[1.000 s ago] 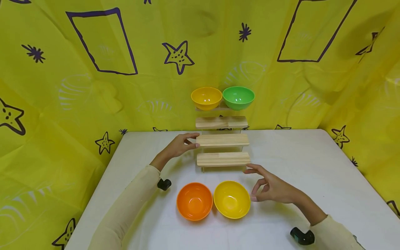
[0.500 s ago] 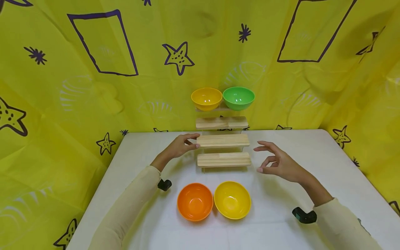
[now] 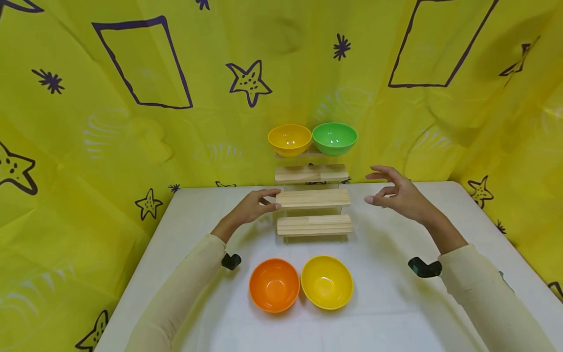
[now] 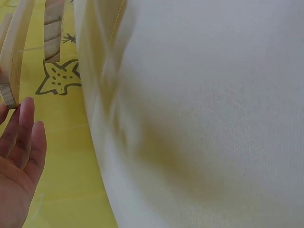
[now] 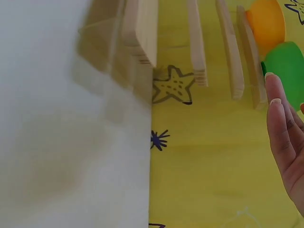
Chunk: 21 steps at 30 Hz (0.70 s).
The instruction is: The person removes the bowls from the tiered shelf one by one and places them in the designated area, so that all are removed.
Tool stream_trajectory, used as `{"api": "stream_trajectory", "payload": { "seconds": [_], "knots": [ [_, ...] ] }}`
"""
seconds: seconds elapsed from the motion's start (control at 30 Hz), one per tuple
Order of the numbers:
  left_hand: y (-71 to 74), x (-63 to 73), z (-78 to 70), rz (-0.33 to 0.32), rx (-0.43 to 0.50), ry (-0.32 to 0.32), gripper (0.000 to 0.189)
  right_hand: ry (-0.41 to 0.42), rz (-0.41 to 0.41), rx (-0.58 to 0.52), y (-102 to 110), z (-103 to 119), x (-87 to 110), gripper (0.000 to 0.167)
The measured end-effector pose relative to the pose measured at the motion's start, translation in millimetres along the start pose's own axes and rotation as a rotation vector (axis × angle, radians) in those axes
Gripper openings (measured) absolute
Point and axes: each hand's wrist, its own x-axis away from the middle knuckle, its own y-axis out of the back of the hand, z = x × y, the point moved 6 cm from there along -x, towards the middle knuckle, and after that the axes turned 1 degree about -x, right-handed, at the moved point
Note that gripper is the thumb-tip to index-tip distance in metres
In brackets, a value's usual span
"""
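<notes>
A stepped wooden display stand (image 3: 313,197) has several narrow plank shelves. My left hand (image 3: 251,207) holds the left end of one middle shelf, thumb at its front edge and a finger at its back edge. In the left wrist view, the fingers (image 4: 25,123) meet that plank's end. My right hand (image 3: 402,194) is in the air right of the stand, fingers loosely bent and holding nothing. On the top shelf sit a yellow-orange bowl (image 3: 290,140) and a green bowl (image 3: 335,139). An orange bowl (image 3: 274,285) and a yellow bowl (image 3: 327,282) lie side by side in front.
The stand and front bowls are on a white-covered table (image 3: 211,322). A yellow curtain (image 3: 211,127) with dark starfish drawings hangs behind and along both sides. Black wrist cameras show at the left sleeve (image 3: 189,278) and the right sleeve (image 3: 479,278).
My right hand has moved from beside the front yellow bowl up and away, to the right of the upper shelves. My left hand stays on the shelf; the bowls have not moved.
</notes>
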Motion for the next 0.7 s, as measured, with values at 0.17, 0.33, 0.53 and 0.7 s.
{"api": "stream_trajectory", "payload": {
  "seconds": [0.17,0.33,0.53,0.7],
  "knots": [
    [-0.2,-1.0,1.9,-0.003,-0.004,0.002,0.055,-0.054,-0.02,-0.001,10,4,-16.9,0.078],
    [-0.3,-0.7,2.5,-0.006,0.009,0.004,0.055,-0.041,-0.033,-0.016,16,10,-31.6,0.079],
    [-0.3,-0.6,2.5,-0.011,-0.002,0.01,0.055,-0.091,-0.053,-0.01,23,10,-48.4,0.082],
    [-0.1,-1.0,2.6,-0.012,0.0,0.016,0.055,-0.112,-0.044,0.003,26,11,-63.5,0.086]
  ]
}}
